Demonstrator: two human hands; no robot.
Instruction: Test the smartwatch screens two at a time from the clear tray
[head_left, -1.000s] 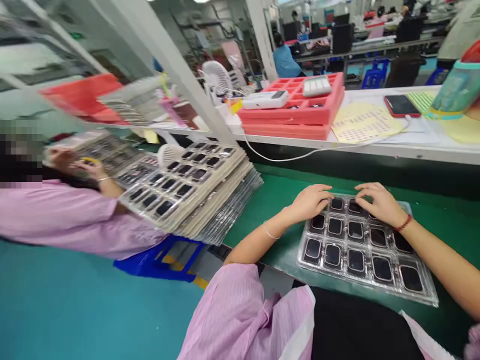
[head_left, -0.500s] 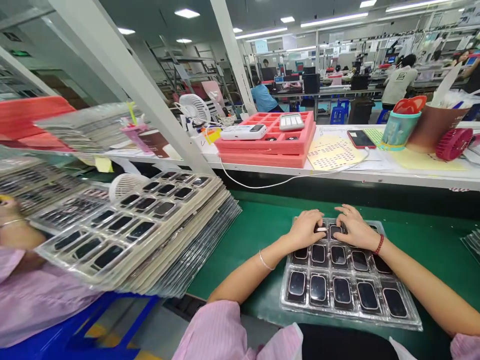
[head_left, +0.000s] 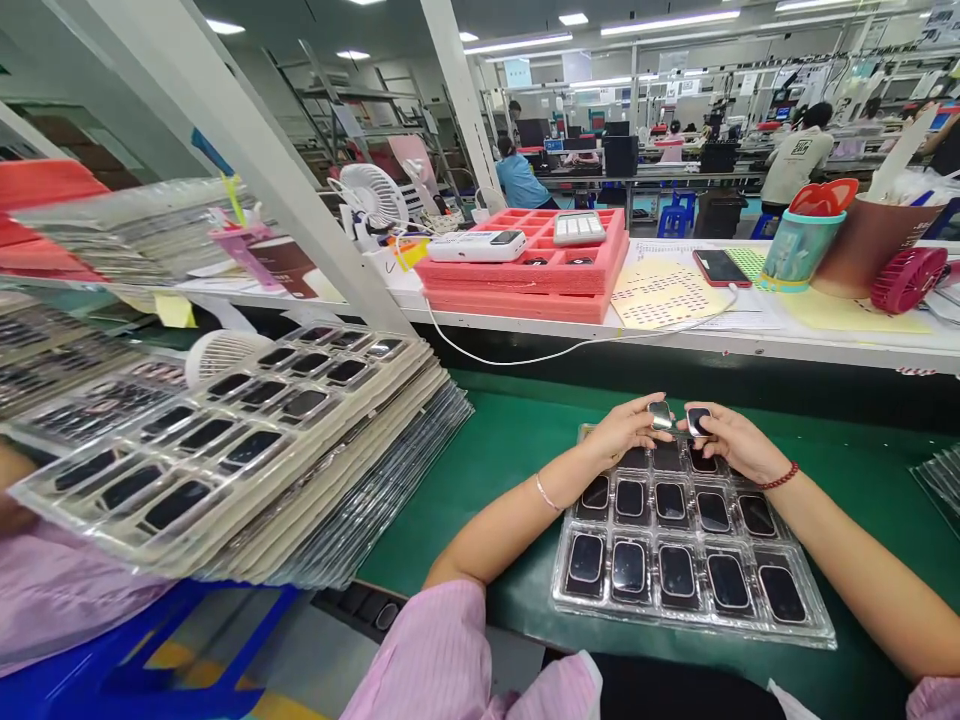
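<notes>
My left hand (head_left: 627,430) pinches a smartwatch body (head_left: 660,415) with a shiny, light-catching face, raised above the far row of a clear plastic tray (head_left: 694,624). Close beside it, my right hand (head_left: 739,442) grips another smartwatch body (head_left: 699,422), its dark screen facing me. The tray lies on the green work surface under both hands. Dark-screened watch bodies with silver rims, such as one in the near row (head_left: 676,572), fill its front compartments. The hands partly hide the far row, where a dark compartment (head_left: 670,455) shows between them.
A tall stack of filled trays (head_left: 300,440) leans at my left, near a co-worker's pink sleeve (head_left: 82,590). On the shelf ahead are red foam trays (head_left: 517,290), a phone (head_left: 721,268), a cup (head_left: 804,250) and a pink fan (head_left: 909,280). A white cable (head_left: 517,362) droops below its edge.
Both hands have lifted from the tray's far row, each bringing up a watch body. The view has shifted slightly, so the tray stack appears farther left.
</notes>
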